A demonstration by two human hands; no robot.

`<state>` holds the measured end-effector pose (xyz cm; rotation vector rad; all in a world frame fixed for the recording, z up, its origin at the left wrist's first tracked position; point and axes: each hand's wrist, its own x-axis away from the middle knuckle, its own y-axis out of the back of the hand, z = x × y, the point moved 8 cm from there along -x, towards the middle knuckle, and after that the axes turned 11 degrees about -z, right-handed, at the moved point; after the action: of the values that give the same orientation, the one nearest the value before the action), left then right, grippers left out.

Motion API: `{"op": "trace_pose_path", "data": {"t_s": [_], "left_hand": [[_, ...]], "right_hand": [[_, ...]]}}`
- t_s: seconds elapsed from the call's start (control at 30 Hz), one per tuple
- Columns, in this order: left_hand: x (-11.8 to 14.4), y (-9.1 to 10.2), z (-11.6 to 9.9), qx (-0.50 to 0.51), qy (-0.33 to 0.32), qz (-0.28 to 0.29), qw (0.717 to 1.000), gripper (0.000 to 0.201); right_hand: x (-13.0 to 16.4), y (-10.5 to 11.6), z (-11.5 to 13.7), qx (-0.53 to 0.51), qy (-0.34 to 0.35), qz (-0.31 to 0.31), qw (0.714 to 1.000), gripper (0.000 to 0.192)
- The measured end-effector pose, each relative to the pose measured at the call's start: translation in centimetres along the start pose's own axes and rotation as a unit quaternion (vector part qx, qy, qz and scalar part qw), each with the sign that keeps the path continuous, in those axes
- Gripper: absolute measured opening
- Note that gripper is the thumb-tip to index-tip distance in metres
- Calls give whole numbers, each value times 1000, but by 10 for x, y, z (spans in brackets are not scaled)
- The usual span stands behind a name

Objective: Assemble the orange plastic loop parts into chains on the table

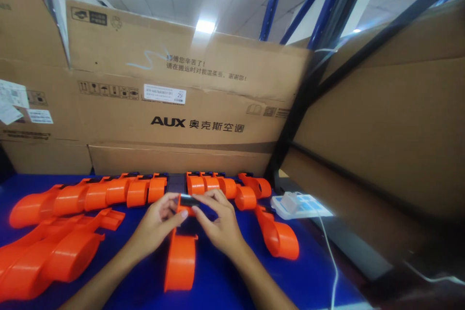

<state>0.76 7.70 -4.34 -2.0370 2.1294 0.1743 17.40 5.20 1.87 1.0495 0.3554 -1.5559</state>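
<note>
An orange plastic piece with a curved, ring-shaped body [180, 261] hangs upright between my hands, its narrow end raised. My left hand [160, 220] is closed on the orange end from the left, with the thumb across its front. A black strip [189, 200] lies along the top of that end. On the right side, my right hand [220, 218] is closed, thumb and fingers pressed at the strip and the end. How the black strip is attached is too small to tell.
Similar orange pieces, several with black tops, line the back of the blue table [225, 281]. More orange pieces [54, 256] lie nested at the left, and one [281, 240] lies at the right. A white power strip [301, 206] with a cable sits near cardboard panels [203, 150].
</note>
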Motion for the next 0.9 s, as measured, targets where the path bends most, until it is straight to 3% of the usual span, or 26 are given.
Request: {"op": "trace_pose_path", "data": {"t_s": [0.2,0.37,0.43,0.53,0.63,0.77,0.9], "left_hand": [[3,-2,-3,41,29,-7,999,46],[4,5,-1,140,95,-57,984,46],[4,6,2,189,131,-59,972,46],[2,7,5,220,151,-58,962,43],[3,9,5,226,145,-61,961,35],[5,8,10,198,146,-59,968,27],[3,6,14,155,140,-45,977,36]], "right_hand": [[-2,-2,-3,-25,-34,47,998,37],[-16,32,-25,21,-91,7,996,24],[-17,36,-35,111,-84,52,989,22],[-6,31,-47,241,-81,161,954,16],[8,22,-55,322,-90,235,913,29],[18,13,-57,356,-102,278,887,34],[19,7,-53,340,-94,285,891,30]]}}
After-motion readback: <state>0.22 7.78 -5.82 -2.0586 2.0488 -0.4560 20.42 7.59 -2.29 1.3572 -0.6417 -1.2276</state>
